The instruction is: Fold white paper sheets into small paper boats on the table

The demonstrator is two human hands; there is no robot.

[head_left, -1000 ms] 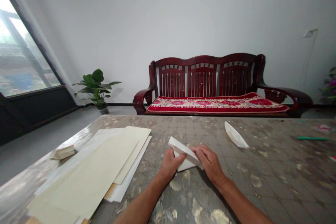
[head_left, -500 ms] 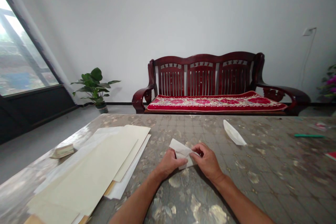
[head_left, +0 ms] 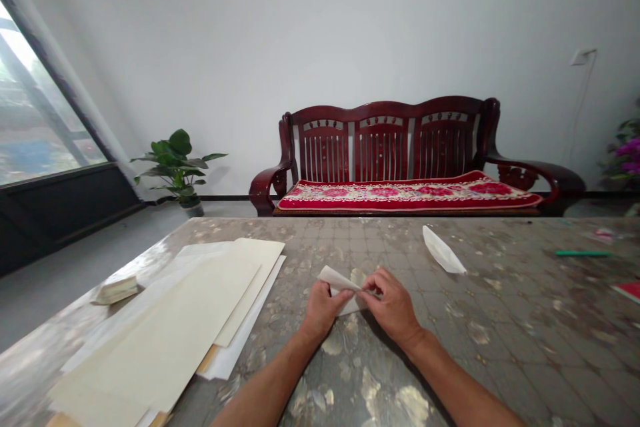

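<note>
A small piece of folded white paper (head_left: pixel 336 278) is held between both hands just over the patterned table (head_left: pixel 370 373). My left hand (head_left: pixel 321 307) grips its left side, thumb on top and pointing right. On the right side, my right hand (head_left: pixel 391 302) pinches the paper's edge between thumb and fingers. The fingertips of the two hands are close together near the paper's middle. Part of the paper lies hidden behind the fingers. Farther back to the right, a white folded paper boat-like shape (head_left: pixel 443 251) rests on the table.
Large cream and white sheets (head_left: pixel 170 327) lie stacked at the left, beside a small paper bundle (head_left: pixel 116 289). A green pen (head_left: pixel 583 253) and a red item (head_left: pixel 629 290) are at the right. A wooden bench (head_left: pixel 383 153) stands beyond the table.
The upper part of the paper has tilted and folded over, showing a narrower face. My hands' fingertips have drawn closer together. The view has shifted slightly.
</note>
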